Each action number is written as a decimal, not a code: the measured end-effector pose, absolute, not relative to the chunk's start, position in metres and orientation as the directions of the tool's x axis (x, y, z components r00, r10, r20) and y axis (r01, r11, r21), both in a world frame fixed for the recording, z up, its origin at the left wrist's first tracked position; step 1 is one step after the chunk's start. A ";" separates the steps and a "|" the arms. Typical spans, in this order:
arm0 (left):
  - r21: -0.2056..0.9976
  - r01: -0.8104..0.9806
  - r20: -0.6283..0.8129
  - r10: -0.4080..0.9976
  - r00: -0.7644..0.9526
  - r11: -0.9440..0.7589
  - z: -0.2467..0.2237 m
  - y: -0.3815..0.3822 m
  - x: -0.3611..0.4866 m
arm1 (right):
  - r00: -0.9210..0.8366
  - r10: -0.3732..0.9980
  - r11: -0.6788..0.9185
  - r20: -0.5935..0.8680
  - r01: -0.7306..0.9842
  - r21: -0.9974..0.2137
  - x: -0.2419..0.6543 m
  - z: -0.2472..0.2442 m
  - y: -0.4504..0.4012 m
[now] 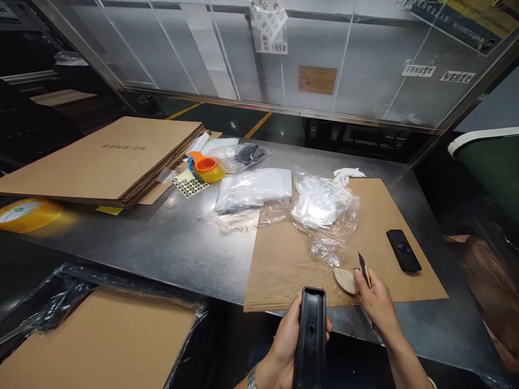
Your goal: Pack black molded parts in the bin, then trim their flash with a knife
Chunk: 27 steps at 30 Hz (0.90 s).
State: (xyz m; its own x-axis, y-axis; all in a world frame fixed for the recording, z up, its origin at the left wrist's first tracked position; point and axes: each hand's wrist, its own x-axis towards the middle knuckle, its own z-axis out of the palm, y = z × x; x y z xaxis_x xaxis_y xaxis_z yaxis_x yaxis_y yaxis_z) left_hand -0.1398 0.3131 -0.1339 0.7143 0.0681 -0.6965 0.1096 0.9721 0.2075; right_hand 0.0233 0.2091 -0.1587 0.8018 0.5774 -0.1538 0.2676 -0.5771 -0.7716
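Near the bottom centre, my left hand [285,336] is wrapped round a long black hollow casing [311,337], its open channel facing up. My right hand [376,301] is closed on a thin dark blade-like tool [364,268], whose pointed tip sticks up past the fingers. A round beige pad [344,280] touches the fingertips of that hand; whether it is gripped or lies on the cardboard is unclear. To the right, a black oblong device [404,250] with a round feature lies on the cardboard sheet [284,275].
Clear plastic bags [324,208] and a wrapped white bundle [255,188] lie mid-table. Further left are an orange tape dispenser [203,163], a dotted sticker sheet [188,183], stacked cardboard [109,156] and a yellow tape roll [30,213]. White gloves [348,174] lie behind.
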 end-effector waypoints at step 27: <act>0.944 0.077 -0.315 0.812 0.491 0.320 -0.184 0.354 -0.103 | 0.729 0.650 -0.728 0.215 0.678 -0.100 0.084 -0.195 0.217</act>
State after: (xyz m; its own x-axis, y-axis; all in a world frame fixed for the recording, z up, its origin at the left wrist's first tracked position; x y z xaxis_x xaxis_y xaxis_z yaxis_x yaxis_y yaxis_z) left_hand -0.1025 0.3544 -0.1837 0.4915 0.8119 -0.3150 0.0766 0.3199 0.9443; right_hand 0.0843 0.2168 -0.1954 0.7290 0.6499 0.2152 0.6784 -0.7279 -0.1000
